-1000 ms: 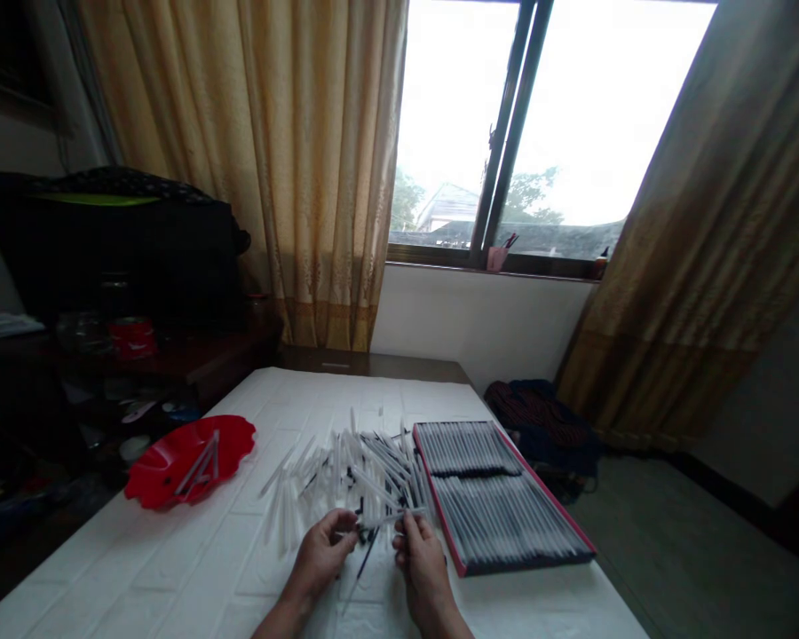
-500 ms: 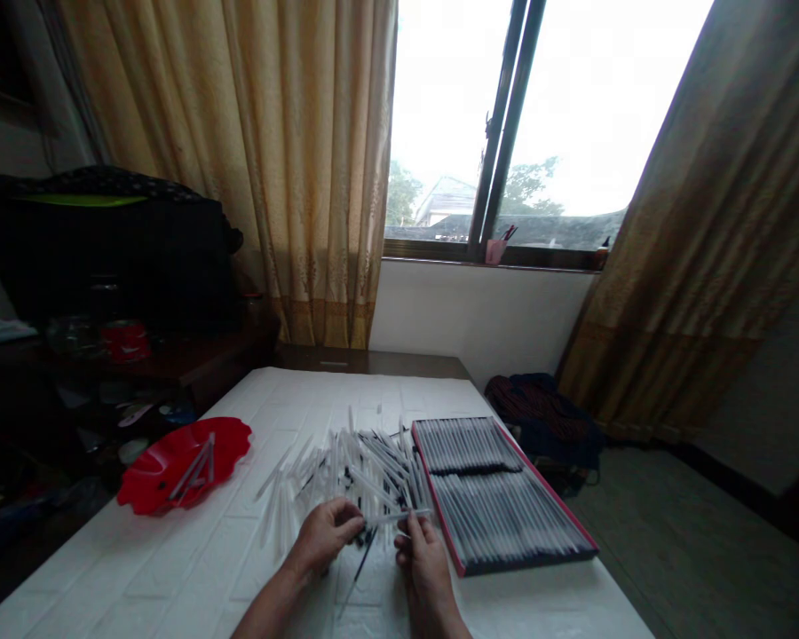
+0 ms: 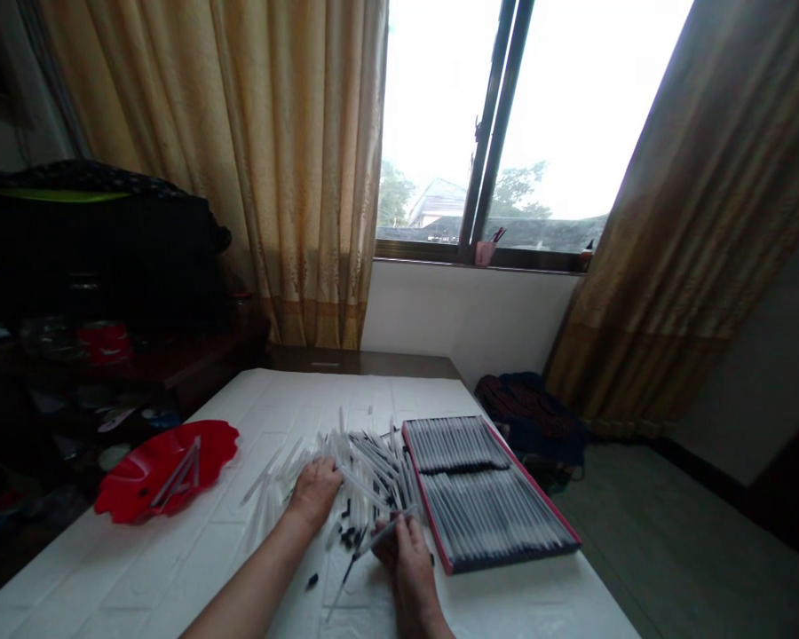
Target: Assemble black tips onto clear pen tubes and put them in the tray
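My right hand [image 3: 403, 541] is closed around a slim translucent pen barrel [image 3: 383, 535], tilted, close to the near left edge of the pen box. At the left side of a loose pile of clear plastic tubes [image 3: 366, 484], my left hand [image 3: 316, 491] reaches down with its fingers curled together; what lies under the fingertips is hidden. Small black caps [image 3: 350, 535] are scattered between the hands. A thin dark refill [image 3: 346, 577] lies on the table in front of them, and a single black cap [image 3: 312, 580] sits nearer to me.
An open box [image 3: 499, 515] with a red rim stands at the right, filled with two rows of pens. A red scalloped dish [image 3: 206, 444] holding a few tubes lies at the left. The white table [image 3: 173, 581] has a dark cabinet [image 3: 200, 355] beyond its left edge.
My left hand has left the barrel that both hands were at and moved up and left to the pile. My right hand keeps the barrel, lower and more tilted. The view has shifted slightly.
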Action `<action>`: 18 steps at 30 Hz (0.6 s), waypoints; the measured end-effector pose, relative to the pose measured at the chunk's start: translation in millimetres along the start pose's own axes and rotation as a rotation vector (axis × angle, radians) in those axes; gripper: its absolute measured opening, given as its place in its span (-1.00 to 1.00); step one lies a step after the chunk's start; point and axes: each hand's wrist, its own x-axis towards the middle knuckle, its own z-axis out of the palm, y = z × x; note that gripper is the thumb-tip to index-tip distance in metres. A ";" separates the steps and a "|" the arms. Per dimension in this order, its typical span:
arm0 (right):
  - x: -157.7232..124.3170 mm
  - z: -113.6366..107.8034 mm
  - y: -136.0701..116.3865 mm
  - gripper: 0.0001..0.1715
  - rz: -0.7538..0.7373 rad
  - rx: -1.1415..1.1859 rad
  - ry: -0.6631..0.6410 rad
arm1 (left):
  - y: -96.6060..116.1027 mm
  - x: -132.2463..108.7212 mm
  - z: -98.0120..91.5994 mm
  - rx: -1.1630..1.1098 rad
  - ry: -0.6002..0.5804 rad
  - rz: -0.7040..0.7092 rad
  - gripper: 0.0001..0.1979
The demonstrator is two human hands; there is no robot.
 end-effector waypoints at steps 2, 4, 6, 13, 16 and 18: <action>-0.5 1.5 -0.3 -0.30 -0.007 0.019 -0.006 | -1.0 1.4 -1.7 -0.048 0.003 0.007 -0.73; -0.8 2.8 -0.8 -0.27 -0.015 0.051 -0.006 | -2.5 -0.3 -4.1 -0.131 0.015 0.014 -0.77; -1.4 3.5 -1.7 -0.25 -0.026 0.046 0.006 | -2.4 -6.2 -4.4 -0.239 0.037 0.014 -0.80; -8.8 0.8 4.1 -0.33 -0.019 -0.216 -0.167 | 7.2 -47.3 22.8 -0.888 0.019 -0.256 -0.57; -13.3 -0.6 9.8 -0.45 -0.090 -0.395 -0.320 | 6.5 -60.7 30.0 -1.319 0.002 -0.447 -0.56; -15.5 -0.9 11.3 -0.51 -0.151 -0.517 -0.381 | 4.4 -65.1 30.4 -1.535 -0.011 -0.533 -0.54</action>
